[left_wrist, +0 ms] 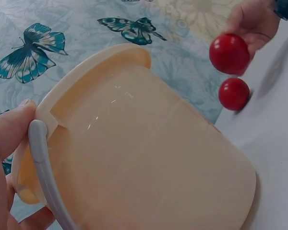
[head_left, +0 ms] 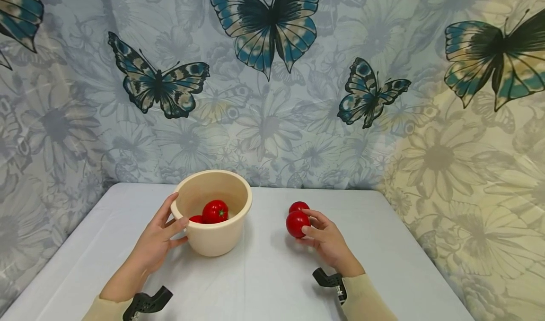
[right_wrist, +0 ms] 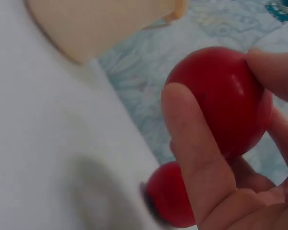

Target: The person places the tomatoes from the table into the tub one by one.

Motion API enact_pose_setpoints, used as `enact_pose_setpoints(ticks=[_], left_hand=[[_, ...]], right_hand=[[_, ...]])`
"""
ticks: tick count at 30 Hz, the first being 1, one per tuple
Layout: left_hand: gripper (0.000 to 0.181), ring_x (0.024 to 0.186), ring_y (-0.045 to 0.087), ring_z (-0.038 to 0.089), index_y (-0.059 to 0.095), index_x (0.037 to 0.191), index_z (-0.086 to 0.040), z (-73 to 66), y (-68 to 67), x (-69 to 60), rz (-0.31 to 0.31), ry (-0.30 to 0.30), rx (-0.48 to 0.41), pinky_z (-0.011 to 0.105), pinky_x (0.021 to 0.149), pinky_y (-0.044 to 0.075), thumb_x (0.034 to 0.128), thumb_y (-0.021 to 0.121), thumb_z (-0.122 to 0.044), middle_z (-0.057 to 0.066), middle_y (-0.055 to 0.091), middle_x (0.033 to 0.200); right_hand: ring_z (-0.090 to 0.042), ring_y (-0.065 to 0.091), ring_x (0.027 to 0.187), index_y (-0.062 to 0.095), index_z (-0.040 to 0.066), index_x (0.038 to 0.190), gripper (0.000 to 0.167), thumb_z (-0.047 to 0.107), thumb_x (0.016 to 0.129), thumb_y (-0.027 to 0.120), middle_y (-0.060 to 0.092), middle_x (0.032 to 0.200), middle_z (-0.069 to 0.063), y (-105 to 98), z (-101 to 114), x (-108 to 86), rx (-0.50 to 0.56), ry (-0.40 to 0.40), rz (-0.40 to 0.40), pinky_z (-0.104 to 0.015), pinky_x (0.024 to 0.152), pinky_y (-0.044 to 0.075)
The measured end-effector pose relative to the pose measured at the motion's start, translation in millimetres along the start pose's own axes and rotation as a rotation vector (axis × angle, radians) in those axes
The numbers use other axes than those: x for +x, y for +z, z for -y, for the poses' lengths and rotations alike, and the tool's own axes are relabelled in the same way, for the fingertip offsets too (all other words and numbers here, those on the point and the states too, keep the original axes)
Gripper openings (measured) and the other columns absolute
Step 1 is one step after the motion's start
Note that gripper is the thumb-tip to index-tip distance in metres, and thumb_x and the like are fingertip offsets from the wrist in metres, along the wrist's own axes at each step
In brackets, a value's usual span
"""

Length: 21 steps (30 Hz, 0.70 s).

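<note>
A cream bucket (head_left: 217, 238) with a grey handle (left_wrist: 47, 175) stands on the white table, left of the middle. My left hand (head_left: 154, 240) grips its rim on the left side, thumb and fingers at the edge. Inside lies a red tomato (head_left: 215, 211) with a green stem mark, and part of a second red one (head_left: 197, 219) shows beside it. To the right, my right hand (head_left: 327, 239) holds another red tomato (right_wrist: 221, 100) between thumb and fingers, a little above the table. Behind it, one more red tomato (left_wrist: 234, 94) rests on the tabletop.
The white table (head_left: 264, 288) runs back to a cloth wall (head_left: 272, 136) printed with butterflies and flowers. Similar cloth hangs at both sides. A black strap mount (head_left: 146, 302) sits on the left wrist, another mount (head_left: 329, 281) on the right.
</note>
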<state>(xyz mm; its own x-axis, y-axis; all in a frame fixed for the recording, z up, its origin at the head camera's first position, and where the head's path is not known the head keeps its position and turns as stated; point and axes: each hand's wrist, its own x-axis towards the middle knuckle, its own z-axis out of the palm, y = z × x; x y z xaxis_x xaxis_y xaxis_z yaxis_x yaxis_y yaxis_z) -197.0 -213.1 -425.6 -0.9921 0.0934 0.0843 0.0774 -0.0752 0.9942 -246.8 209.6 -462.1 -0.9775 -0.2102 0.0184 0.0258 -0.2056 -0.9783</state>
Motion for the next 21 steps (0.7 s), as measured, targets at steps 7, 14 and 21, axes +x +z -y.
enact_pose_setpoints(ticks=[7, 14, 21], left_hand=[[0.08, 0.145, 0.018, 0.043, 0.009, 0.162, -0.028, -0.6, 2.8, 0.4, 0.002, -0.014, -0.01, 0.064, 0.098, 0.04, 0.1013, 0.061, -0.019, 0.003, -0.003, 0.166], [0.081, 0.144, 0.018, 0.044, 0.01, 0.162, -0.028, -1.3, 2.7, -1.4, -0.013, -0.012, -0.002, 0.065, 0.098, 0.039, 0.1005, 0.063, -0.02, 0.004, -0.004, 0.166], [0.082, 0.144, 0.018, 0.044, 0.01, 0.162, -0.029, -1.6, 1.7, -0.1, -0.018, -0.013, -0.002, 0.065, 0.098, 0.039, 0.1003, 0.063, -0.02, 0.004, -0.003, 0.166]], right_hand=[[-0.041, 0.048, 0.124, 0.041, 0.004, 0.146, 0.059, 0.003, 0.093, 0.068, 0.041, 0.142, -0.02, -0.5, 35.0, -11.1, 0.027, -0.01, -0.083, -0.053, 0.085, 0.053], [-0.041, 0.046, 0.126, 0.039, 0.006, 0.147, 0.06, 0.006, 0.095, 0.068, 0.04, 0.143, -0.019, 8.2, 63.2, -13.8, 0.032, -0.005, -0.087, -0.052, 0.086, 0.053], [-0.042, 0.044, 0.127, 0.041, 0.006, 0.147, 0.059, 0.006, 0.095, 0.068, 0.04, 0.143, -0.019, 36.7, 94.7, -4.2, 0.054, -0.023, -0.013, -0.053, 0.086, 0.053]])
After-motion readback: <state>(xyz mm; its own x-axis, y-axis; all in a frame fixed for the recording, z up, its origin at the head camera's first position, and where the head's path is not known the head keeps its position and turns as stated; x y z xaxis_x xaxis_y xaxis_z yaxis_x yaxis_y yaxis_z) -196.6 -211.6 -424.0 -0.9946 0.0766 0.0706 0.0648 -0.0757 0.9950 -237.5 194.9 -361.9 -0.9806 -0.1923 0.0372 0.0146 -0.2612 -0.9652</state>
